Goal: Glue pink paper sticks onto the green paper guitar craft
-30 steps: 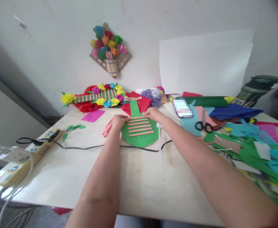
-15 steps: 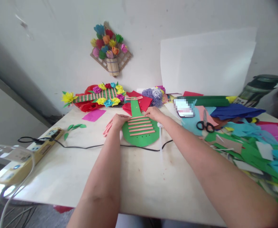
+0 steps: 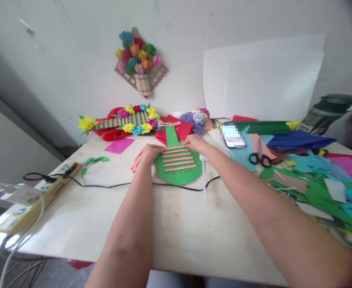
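A green guitar-shaped cutout [image 3: 178, 176] lies flat on the table, its neck pointing away from me. Several pink paper sticks [image 3: 180, 164] run across its body in rows. At the left end of the topmost pink paper stick [image 3: 175, 148], my left hand [image 3: 151, 153] has its fingertips closed on it. My right hand [image 3: 194, 142] holds the right end of that same stick, fingers bent together. More loose pink sticks [image 3: 136, 162] lie partly hidden behind my left wrist. A glue gun's stick-like white piece [image 3: 203, 176] lies by my right wrist, its kind unclear.
Behind stands a flower-trimmed paper guitar [image 3: 133, 119]. Black-handled scissors [image 3: 260, 159], a phone [image 3: 232, 137] and paper scraps [image 3: 310, 188] fill the right side. A power strip [image 3: 40, 196] sits left, its black cord [image 3: 103, 185] crossing the table. Green paper leaves [image 3: 96, 160] lie near it.
Almost nothing differs. Both hands keep their places at the ends of the top stick, and the green cutout has shifted very slightly to the right.
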Demonstrator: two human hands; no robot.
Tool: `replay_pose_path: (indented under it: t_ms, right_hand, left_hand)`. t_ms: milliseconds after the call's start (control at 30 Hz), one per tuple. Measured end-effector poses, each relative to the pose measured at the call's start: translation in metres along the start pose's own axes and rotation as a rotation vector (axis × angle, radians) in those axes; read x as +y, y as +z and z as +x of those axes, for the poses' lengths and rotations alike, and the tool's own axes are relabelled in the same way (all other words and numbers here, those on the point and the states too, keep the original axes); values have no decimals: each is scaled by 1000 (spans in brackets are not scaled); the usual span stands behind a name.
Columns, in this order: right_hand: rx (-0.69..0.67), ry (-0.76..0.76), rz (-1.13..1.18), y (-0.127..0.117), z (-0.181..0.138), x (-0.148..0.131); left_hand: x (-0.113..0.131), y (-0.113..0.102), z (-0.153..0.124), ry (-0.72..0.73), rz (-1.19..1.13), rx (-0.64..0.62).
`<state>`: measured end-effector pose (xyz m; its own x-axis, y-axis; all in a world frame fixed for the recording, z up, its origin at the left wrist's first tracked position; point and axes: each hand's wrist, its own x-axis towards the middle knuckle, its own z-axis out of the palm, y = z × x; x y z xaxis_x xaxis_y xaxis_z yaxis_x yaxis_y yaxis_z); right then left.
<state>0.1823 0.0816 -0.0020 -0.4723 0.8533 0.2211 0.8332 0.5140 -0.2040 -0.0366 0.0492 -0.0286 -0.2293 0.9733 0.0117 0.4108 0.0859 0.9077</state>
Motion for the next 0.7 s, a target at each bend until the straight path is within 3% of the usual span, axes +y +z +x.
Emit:
replay_pose_path:
  t_ms: [433, 700]
  right_hand:
    - [12, 92, -8, -13, -6, -5]
    - [-16, 67, -121, -6, -5, -15]
  left_hand:
    - [-2, 0, 0, -59, -178, -50]
    - [0, 1, 4, -126, -271, 66]
